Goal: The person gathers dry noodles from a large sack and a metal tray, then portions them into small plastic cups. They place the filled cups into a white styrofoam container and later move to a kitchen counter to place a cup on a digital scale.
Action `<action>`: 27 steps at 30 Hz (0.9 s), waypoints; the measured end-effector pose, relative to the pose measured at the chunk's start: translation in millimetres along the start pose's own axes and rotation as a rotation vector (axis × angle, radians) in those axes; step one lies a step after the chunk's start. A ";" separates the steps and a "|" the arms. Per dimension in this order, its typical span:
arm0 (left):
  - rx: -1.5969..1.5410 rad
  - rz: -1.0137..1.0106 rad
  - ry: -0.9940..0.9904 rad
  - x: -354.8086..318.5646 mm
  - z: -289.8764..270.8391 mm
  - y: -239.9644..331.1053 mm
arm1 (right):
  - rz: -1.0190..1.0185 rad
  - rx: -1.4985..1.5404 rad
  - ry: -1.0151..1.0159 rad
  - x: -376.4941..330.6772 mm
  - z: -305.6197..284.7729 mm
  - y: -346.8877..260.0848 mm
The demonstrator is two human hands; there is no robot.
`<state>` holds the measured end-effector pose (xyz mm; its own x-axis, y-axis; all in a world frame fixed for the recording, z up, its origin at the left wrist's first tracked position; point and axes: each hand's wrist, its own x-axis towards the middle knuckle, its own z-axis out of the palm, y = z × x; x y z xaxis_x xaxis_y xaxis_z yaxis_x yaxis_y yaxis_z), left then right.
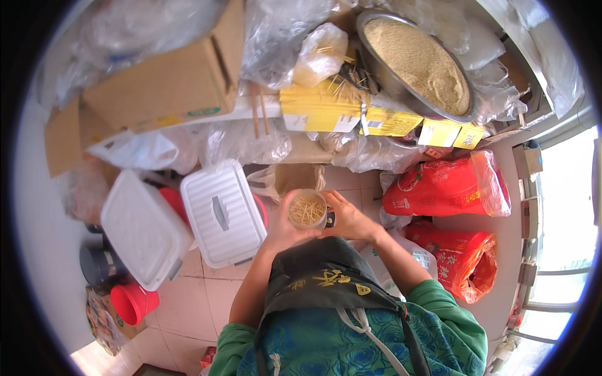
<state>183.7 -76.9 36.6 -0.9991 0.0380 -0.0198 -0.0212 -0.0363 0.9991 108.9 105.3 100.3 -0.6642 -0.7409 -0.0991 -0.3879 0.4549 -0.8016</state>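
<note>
Cradling a clear round tub (310, 191) of thin sticks (306, 210), mouth up, just beyond the dark apron (307, 266), this person's using both hands. Left hand (285, 225) wraps its left side, right hand (348, 217) holds the opposite side, so neither's nearer. From here, the sticks point every which way.

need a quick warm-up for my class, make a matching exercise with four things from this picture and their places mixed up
Things
1. small round see-through tub of thin pale sticks
2. wide round grey metal bowl
3. small red plastic bucket
4. large brown cardboard box

Places
A. upper right of the picture
B. between the left hand and right hand
C. upper left of the picture
D. lower left of the picture

Pairs: 1-B, 2-A, 3-D, 4-C
</note>
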 end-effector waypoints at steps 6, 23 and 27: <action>0.058 0.088 0.161 52.7 29.7 20.6 | 0.120 0.026 0.557 30.0 -123.8 49.8; 0.174 -0.025 0.340 165.5 59.5 -0.7 | 0.144 -0.760 0.695 119.1 -185.1 97.7; 0.201 0.022 0.240 171.6 40.0 3.6 | 0.308 -0.785 0.657 137.0 -176.9 89.1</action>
<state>13.6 -30.6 38.3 -0.9799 -0.1986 0.0174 -0.0158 0.1643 0.9863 -129.8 131.8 119.6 -0.9269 -0.2350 0.2925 -0.2920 0.9414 -0.1691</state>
